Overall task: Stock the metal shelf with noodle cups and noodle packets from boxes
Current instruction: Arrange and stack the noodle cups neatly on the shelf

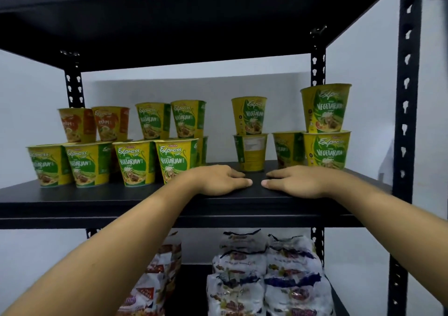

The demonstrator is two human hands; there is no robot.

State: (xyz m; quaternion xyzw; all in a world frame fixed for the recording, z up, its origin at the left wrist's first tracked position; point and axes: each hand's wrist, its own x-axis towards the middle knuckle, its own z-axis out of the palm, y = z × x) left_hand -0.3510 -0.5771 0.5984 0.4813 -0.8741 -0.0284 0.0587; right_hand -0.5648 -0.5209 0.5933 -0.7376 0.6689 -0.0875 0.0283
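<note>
Noodle cups (135,163) stood on the shelf board (72,194), none in hand. The main cluster lay outboard of the left hand (218,180): four green-and-yellow cups in front and a second tier on their lids, two of them orange cups (97,124). The nearest cup (178,161) sat just beside the left wrist. Beyond the right hand (298,182) a two-high stack (249,150) stood just past the fingertips, with a single cup and another two-high stack farther outboard. White packets (266,274) lay piled on the tier below the right forearm, reddish packets (155,279) below the left.

Grip: both hands lay flat, palms down on the board near its front edge. Fingers were straight, thumbs pointed at each other with a gap between. They held nothing.

Handling, judged: the cups were probably light, thin-walled and easily dented. They taper, so best taken round the upper body under the rim, not by the lid. The stacked ones looked tippy. The packets were likely soft slick film over brittle contents, best lifted by the bundle's sides.

Writing: "Express" and "VEGETARIAN" on the green cups; "AYAM" on the orange, somewhat blurred. The small red brand tab above "Express" was too small to read. Packet print was blurred. No boxes in view. A black post (407,121) stood outboard of the right hand.
</note>
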